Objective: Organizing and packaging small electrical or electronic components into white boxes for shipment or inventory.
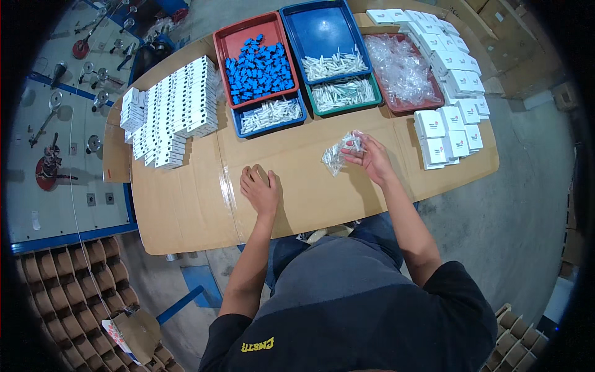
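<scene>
My right hand (372, 160) grips the top of a clear plastic bag (333, 160) over the cardboard-covered table. Small white and grey pieces show through the plastic. My left hand (260, 191) rests on the cardboard (310, 204) with its fingers apart and nothing in it. Beyond the hands, a lower blue tray (273, 130) and a green tray (347, 110) hold white plug-like pieces. A red tray (220, 46) full of small blue parts (257, 71) sits on the lower blue tray.
An upper blue tray (322, 31) with white pieces stands on the green one. Clear bags (403, 68) fill a red tray at right. White boxes stand in rows at left (180, 99) and in stacks at right (455, 77). A metal-topped bench (68, 198) adjoins at left; cardboard dividers (68, 297) are below.
</scene>
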{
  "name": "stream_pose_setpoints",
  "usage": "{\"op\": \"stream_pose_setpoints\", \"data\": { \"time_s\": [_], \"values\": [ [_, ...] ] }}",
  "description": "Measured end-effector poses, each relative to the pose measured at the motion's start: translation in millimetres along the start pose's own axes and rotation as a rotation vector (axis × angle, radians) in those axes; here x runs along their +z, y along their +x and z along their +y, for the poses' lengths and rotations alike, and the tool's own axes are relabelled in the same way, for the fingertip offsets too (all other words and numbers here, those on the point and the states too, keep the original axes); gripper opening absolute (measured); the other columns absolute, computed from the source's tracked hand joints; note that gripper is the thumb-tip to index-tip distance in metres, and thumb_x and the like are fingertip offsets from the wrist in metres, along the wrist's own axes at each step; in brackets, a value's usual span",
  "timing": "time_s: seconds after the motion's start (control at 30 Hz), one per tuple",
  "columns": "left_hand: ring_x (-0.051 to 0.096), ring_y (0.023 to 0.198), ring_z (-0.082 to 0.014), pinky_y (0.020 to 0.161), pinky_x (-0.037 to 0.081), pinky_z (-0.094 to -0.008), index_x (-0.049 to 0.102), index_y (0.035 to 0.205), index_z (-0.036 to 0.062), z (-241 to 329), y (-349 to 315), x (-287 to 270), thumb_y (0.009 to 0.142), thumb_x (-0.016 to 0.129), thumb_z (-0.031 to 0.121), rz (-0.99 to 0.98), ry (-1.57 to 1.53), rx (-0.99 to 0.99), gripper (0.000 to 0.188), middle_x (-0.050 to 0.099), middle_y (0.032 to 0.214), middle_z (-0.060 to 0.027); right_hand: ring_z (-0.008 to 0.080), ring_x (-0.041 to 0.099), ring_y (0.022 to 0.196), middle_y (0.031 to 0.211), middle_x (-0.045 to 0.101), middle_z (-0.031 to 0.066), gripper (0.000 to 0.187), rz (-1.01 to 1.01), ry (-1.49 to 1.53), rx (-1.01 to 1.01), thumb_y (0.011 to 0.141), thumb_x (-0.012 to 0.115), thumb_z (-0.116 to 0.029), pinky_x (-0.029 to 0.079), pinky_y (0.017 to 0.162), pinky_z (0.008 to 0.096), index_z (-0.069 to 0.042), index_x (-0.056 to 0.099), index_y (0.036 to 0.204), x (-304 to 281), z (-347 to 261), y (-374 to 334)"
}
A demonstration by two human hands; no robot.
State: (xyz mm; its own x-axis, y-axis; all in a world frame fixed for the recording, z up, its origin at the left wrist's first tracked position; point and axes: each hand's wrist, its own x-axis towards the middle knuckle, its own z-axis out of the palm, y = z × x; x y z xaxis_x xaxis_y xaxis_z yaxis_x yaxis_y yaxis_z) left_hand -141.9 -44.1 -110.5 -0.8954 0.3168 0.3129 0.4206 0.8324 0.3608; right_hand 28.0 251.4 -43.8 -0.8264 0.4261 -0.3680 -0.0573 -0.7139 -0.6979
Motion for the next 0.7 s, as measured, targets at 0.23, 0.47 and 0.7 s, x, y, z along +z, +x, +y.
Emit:
{"op": "stream_pose_setpoints", "data": {
  "time_s": [0.23, 0.47, 0.7],
  "values": [
    [0.044, 0.135, -0.0367, 0.111, 0.035, -0.0514, 0.058, 0.134, 0.0078, 1, -1, -2, 0.095, 0.067, 0.036, 0.006, -0.006, -0.011, 0.049, 0.05, 0.143, -0.0182, 0.0254, 0.07, 0.119, 0.13, 0.07, 0.0161, 0.039, 0.105, -0.345, -0.215, 0.108, 0.057, -0.027, 0.057, 0.096, 0.0376, 0.001, 0.065, 0.133, -24, -22, 29],
    [0.044, 0.136, -0.0369, 0.112, 0.034, -0.0514, 0.058, 0.134, 0.0064, 3, 0, -5, 0.095, 0.066, 0.036, -0.009, 0.007, -0.026, 0.05, 0.05, 0.143, -0.0189, 0.0244, 0.073, 0.108, 0.106, 0.072, 0.0099, 0.015, 0.046, -0.231, -0.267, 0.098, 0.074, -0.015, 0.059, 0.088, 0.0346, -0.002, 0.068, 0.102, -1, -82, 85],
    [0.044, 0.136, -0.0382, 0.112, 0.034, -0.0525, 0.058, 0.133, 0.0033, 7, 1, -9, 0.093, 0.065, 0.033, 0.002, 0.0, -0.022, 0.05, 0.05, 0.141, -0.021, 0.022, 0.072, 0.086, 0.099, 0.069, 0.0117, 0.025, 0.021, -0.535, -0.04, 0.09, 0.078, -0.012, 0.061, 0.076, 0.0311, 0.005, 0.067, 0.105, 33, -142, 177]
  ]
}}
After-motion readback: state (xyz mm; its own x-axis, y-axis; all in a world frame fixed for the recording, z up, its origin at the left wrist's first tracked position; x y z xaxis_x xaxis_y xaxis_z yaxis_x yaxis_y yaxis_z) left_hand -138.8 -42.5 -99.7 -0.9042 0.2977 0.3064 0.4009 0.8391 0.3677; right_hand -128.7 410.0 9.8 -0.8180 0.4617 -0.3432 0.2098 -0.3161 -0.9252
